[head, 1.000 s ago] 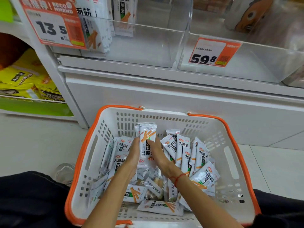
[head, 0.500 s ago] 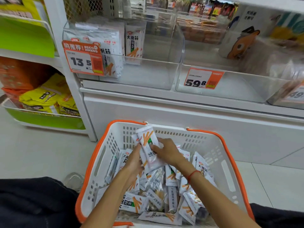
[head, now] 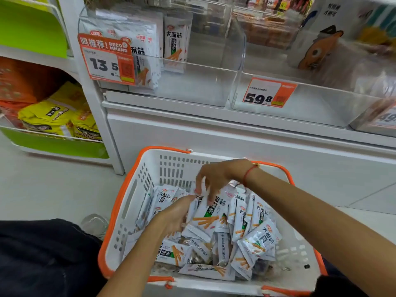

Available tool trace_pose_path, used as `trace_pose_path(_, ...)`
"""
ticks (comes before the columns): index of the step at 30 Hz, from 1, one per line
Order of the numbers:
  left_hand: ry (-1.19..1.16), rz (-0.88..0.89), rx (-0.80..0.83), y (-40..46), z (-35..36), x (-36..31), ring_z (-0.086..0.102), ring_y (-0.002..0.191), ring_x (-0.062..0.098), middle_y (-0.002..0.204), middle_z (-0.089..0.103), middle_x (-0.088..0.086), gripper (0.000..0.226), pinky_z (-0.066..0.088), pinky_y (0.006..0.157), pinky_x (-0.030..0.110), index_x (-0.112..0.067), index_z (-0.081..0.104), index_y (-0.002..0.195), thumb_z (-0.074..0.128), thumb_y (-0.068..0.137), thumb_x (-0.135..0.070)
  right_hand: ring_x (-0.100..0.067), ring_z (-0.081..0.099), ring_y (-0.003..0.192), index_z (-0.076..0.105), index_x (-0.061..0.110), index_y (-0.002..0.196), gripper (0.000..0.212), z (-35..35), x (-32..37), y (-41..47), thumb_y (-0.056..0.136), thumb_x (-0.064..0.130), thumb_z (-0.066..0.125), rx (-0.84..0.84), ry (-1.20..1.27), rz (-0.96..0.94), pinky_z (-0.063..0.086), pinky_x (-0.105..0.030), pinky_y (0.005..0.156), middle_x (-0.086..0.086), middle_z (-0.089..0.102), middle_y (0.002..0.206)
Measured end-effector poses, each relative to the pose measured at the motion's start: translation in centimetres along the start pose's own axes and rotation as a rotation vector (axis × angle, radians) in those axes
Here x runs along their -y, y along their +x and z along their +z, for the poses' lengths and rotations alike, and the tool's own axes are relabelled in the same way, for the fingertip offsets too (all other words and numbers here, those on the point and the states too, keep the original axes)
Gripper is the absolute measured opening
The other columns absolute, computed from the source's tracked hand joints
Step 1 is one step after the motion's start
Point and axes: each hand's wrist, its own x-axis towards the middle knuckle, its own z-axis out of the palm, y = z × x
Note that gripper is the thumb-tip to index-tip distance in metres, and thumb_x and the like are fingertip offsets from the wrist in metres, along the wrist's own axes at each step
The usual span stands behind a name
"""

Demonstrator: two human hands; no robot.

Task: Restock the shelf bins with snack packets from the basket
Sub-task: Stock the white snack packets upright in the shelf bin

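Note:
A white basket with an orange rim [head: 137, 189] sits on the floor in front of me, full of several white snack packets [head: 259, 239] printed with orange sticks. My left hand [head: 173, 215] grips a small stack of these packets [head: 205, 219] from the left side. Over the top of that stack hovers my right hand [head: 216, 176], fingers spread downward and touching the top edges; a red string circles its wrist. On the shelf above, a clear bin [head: 192, 82] holds matching packets [head: 174, 41] along its left side.
An orange 13.5 price tag [head: 107, 61] hangs on the left bin and a 59.8 tag [head: 269, 93] on the neighbouring clear bin [head: 310, 108]. Yellow bags [head: 55, 116] lie in a green-fronted shelf at left. My dark-clothed knee [head: 42, 258] is at lower left.
The stack of packets has dropped lower and tilted flatter in the basket. My right hand lifted off it and now hovers above with fingers spread. The view has tilted up.

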Motion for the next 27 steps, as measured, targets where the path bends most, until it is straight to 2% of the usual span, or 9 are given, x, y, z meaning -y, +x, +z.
trace_pose_path(3, -0.012, 0.046, 0.043, -0.9, 0.6, -0.3, 0.055, 0.102, 0.028, 0.117, 0.06, 0.012, 0.043, 0.045, 0.084, 0.042, -0.013, 0.062, 0.121, 0.042, 0.097, -0.043, -0.019, 0.048, 0.105, 0.048, 0.016, 0.118, 0.064, 1.6, -0.6, 2.2, 0.066, 0.026, 0.085, -0.204, 0.014, 0.017, 0.042, -0.032, 0.089, -0.002, 0.053, 0.12)
trace_pose_path(7, -0.186, 0.097, 0.023, -0.1, 0.3, 0.6, 0.064, 0.07, 0.02, 0.092, 0.068, 0.01, 0.043, 0.051, 0.061, 0.029, -0.008, 0.062, 0.119, 0.032, 0.102, -0.034, -0.023, 0.04, 0.123, 0.037, 0.021, 0.134, 0.088, 4.0, -1.8, 3.6, 0.063, 0.038, 0.085, -0.454, 0.092, 0.034, 0.038, -0.039, 0.102, -0.003, 0.044, 0.136)
trace_pose_path(13, -0.513, 0.24, -0.004, -0.2, 0.7, -0.9, 0.067, 0.093, 0.029, 0.102, 0.071, 0.016, 0.058, 0.054, 0.08, 0.042, -0.016, 0.066, 0.112, 0.027, 0.097, -0.056, -0.02, 0.044, 0.122, 0.043, 0.019, 0.133, 0.088, 6.7, -1.7, 4.3, 0.061, 0.052, 0.082, -0.861, 0.531, 0.209, 0.041, -0.033, 0.099, -0.003, 0.048, 0.13)
trace_pose_path(17, -0.578, 0.292, -0.084, -1.1, 1.2, -1.9, 0.06, 0.112, 0.035, 0.118, 0.064, 0.02, 0.048, 0.045, 0.098, 0.048, -0.014, 0.059, 0.126, 0.039, 0.094, -0.044, -0.02, 0.048, 0.12, 0.047, 0.016, 0.131, 0.082, 6.5, -1.2, 4.3, 0.066, 0.055, 0.077, -0.888, 0.797, 0.275, 0.042, -0.03, 0.097, -0.004, 0.048, 0.129)
trace_pose_path(21, -0.539, 0.46, -0.14, -2.6, 1.5, -4.2, 0.063, 0.083, 0.029, 0.092, 0.07, 0.013, 0.035, 0.05, 0.083, 0.043, -0.014, 0.066, 0.103, 0.034, 0.095, -0.026, -0.015, 0.06, 0.108, 0.054, 0.015, 0.127, 0.068, 5.1, -0.3, 2.8, 0.084, 0.067, 0.049, -0.659, 1.101, 0.13, 0.048, -0.022, 0.09, -0.003, 0.059, 0.126)
trace_pose_path(23, -0.506, 0.539, -0.184, -3.4, 1.4, -5.5, 0.063, 0.073, 0.025, 0.083, 0.071, 0.011, 0.033, 0.052, 0.074, 0.037, -0.016, 0.066, 0.094, 0.033, 0.095, -0.022, -0.011, 0.065, 0.087, 0.058, 0.015, 0.115, 0.036, 3.7, 0.2, 1.7, 0.095, 0.043, 0.049, -0.559, 1.077, -0.004, 0.049, -0.012, 0.07, -0.006, 0.067, 0.113)
trace_pose_path(24, -0.481, 0.588, -0.211, -3.9, 1.4, -6.1, 0.065, 0.076, 0.025, 0.089, 0.071, 0.013, 0.033, 0.053, 0.071, 0.035, -0.015, 0.065, 0.097, 0.033, 0.095, -0.02, -0.014, 0.065, 0.086, 0.056, 0.014, 0.113, 0.026, 2.9, 0.6, 0.9, 0.094, 0.031, 0.054, -0.583, 1.02, -0.052, 0.051, -0.016, 0.07, -0.008, 0.066, 0.109)
trace_pose_path(26, -0.391, 0.703, -0.242, -4.9, 1.6, -7.4, 0.064, 0.094, 0.031, 0.106, 0.067, 0.017, 0.032, 0.054, 0.072, 0.035, -0.014, 0.059, 0.113, 0.034, 0.093, -0.02, -0.024, 0.061, 0.094, 0.053, 0.01, 0.115, 0.036, 1.5, 0.7, 0.0, 0.083, 0.027, 0.059, -0.705, 0.828, -0.161, 0.055, -0.034, 0.08, -0.012, 0.061, 0.109)
trace_pose_path(27, -0.339, 0.768, -0.252, -5.4, 1.7, -8.1, 0.062, 0.1, 0.033, 0.11, 0.065, 0.016, 0.031, 0.053, 0.072, 0.035, -0.015, 0.054, 0.117, 0.035, 0.093, -0.02, -0.023, 0.059, 0.096, 0.051, 0.009, 0.118, 0.038, 0.9, 0.8, -0.3, 0.084, 0.025, 0.058, -0.753, 0.746, -0.203, 0.053, -0.036, 0.083, -0.01, 0.058, 0.108)
